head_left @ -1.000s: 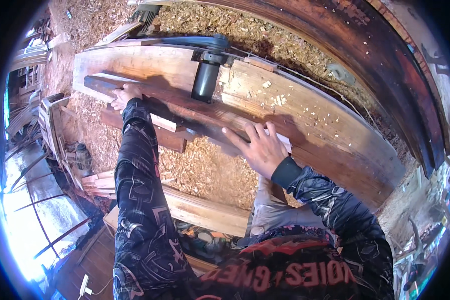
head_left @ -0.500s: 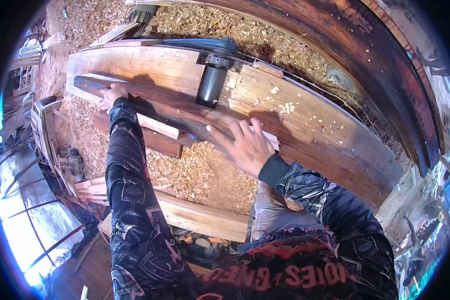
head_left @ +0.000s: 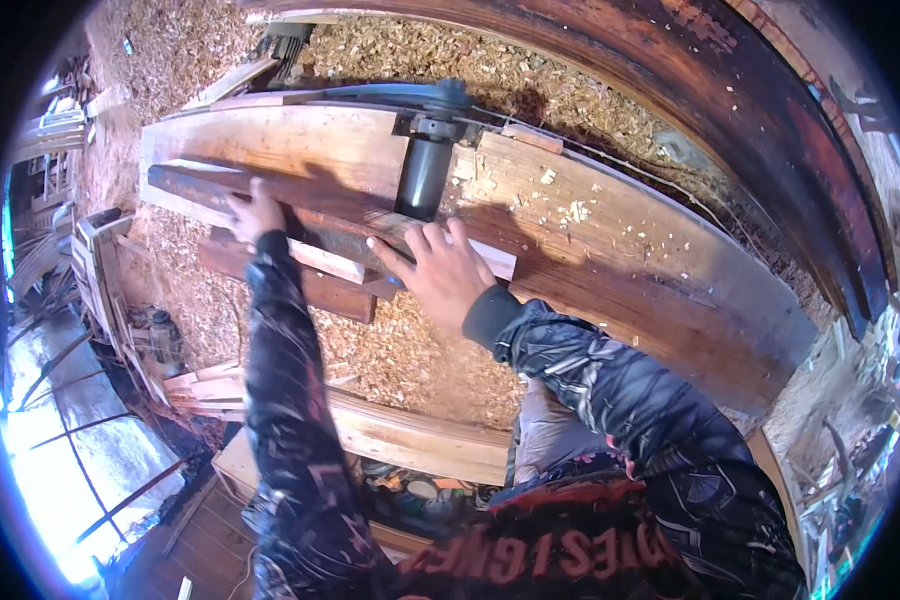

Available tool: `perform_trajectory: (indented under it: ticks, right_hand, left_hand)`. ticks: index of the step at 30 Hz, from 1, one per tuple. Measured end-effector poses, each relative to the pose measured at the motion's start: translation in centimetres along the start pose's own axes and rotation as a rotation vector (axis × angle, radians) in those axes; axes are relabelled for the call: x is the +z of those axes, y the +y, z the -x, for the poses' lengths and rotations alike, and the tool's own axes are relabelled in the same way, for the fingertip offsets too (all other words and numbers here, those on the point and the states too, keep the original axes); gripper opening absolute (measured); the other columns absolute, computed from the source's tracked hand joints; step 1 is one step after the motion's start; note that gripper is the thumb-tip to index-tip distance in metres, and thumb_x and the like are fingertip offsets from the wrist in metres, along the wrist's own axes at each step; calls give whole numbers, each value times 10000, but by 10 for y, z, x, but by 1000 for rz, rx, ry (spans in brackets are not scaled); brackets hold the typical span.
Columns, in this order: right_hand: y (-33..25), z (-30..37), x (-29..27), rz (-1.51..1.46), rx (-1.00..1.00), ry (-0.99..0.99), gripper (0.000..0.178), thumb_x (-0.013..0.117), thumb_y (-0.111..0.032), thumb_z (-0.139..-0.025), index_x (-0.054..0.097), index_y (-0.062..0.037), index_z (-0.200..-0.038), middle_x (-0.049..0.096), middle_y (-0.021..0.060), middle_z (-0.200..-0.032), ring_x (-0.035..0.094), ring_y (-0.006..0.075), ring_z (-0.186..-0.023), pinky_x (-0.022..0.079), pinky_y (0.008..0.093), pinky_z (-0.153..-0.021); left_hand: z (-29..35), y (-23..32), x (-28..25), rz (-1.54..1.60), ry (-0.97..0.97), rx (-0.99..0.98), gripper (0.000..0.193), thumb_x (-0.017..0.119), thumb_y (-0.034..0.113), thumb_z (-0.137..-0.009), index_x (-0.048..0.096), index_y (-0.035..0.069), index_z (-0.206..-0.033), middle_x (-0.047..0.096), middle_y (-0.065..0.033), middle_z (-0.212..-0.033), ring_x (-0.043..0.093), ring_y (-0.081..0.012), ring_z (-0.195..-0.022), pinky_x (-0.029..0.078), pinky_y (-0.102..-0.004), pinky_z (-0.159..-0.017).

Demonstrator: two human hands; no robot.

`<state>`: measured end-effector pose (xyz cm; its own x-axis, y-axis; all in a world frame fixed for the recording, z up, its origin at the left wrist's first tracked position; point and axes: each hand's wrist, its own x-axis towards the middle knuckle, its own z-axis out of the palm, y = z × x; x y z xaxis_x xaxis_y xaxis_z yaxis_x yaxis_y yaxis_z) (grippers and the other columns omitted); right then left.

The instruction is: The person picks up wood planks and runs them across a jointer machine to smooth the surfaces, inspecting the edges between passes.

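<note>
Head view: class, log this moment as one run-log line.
left hand: on plank | right hand: on plank, near its right end | roller: beyond plank | chips: on bench

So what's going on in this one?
A person's left hand rests on a beam, toward its left end; the right hand, fingers spread, rests near its pale right end. The beam lies along a bench. A dark roller set into the bench is just beyond the right hand; whether it touches the beam is unclear.
</note>
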<state>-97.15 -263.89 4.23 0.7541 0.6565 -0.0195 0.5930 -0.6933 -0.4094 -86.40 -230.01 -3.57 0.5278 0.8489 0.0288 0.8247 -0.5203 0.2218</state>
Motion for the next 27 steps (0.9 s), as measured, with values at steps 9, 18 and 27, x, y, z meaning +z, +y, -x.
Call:
perform_trajectory:
  ticks: [9,18,27]
  right_hand:
    - [-27,-33,9,-44,-29,57,621,538,-302,-930,400,-193,-1525,364,196,-1555,299,389,-1452,156,698,-1148]
    - [-46,-71,37,-55,-31,145,618,504,-272,-944,362,-225,-1543,358,206,-1563,315,418,-1449,139,704,-1155]
    - [-58,-109,46,-79,-19,161,580,483,-257,-950,404,-218,-1523,396,215,-1533,337,426,-1431,172,691,-1141]
  left_hand:
    - [34,13,-42,-56,25,-62,754,512,524,-904,292,257,-1573,454,-292,-1432,468,-439,-1291,365,-632,-1045]
    - [-17,-9,-32,-55,38,14,741,499,487,-906,311,205,-1565,488,-169,-1485,411,-420,-1364,318,-620,-1097]
    - [-77,-24,-13,-33,70,57,761,497,473,-900,319,137,-1559,452,-143,-1529,414,-422,-1375,282,-585,-1136]
